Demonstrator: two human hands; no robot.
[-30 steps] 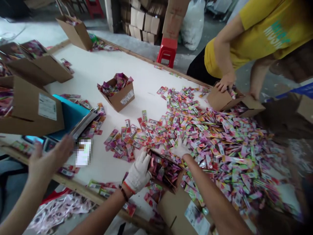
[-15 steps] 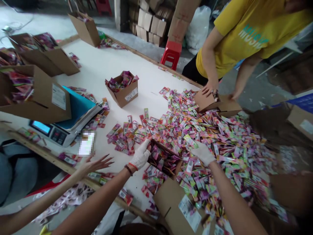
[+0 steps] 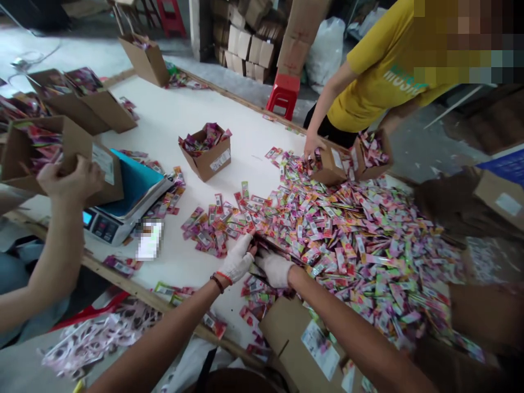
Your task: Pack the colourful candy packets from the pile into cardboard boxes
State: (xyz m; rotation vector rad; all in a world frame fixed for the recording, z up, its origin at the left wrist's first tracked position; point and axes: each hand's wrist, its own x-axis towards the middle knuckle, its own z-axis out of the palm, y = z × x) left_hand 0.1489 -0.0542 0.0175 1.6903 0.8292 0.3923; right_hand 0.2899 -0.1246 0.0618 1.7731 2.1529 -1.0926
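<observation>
My left hand (image 3: 238,259), in a white glove with an orange cuff, is closed on the left edge of a small cardboard box (image 3: 282,246). My right hand (image 3: 275,268), also gloved, is down in the mouth of that box, where its fingers are hidden. Around the box lies a wide heap of small, flat, colourful sachets (image 3: 368,240), mostly pink, purple and green. Just below my hands stands another carton (image 3: 282,327) with a white label.
Across the heap, a co-worker in a yellow shirt (image 3: 364,98) handles two cartons of sachets. At left, another person's hands (image 3: 73,177) hold a filled carton (image 3: 24,169) above a scale (image 3: 106,226). A filled box (image 3: 210,158) stands mid-table, near a phone (image 3: 149,240).
My right hand has moved left from the heap into the box. The co-worker's cartons now stand upright with sachets showing. The other person's hands have moved from beside the phone to the carton at the scale.
</observation>
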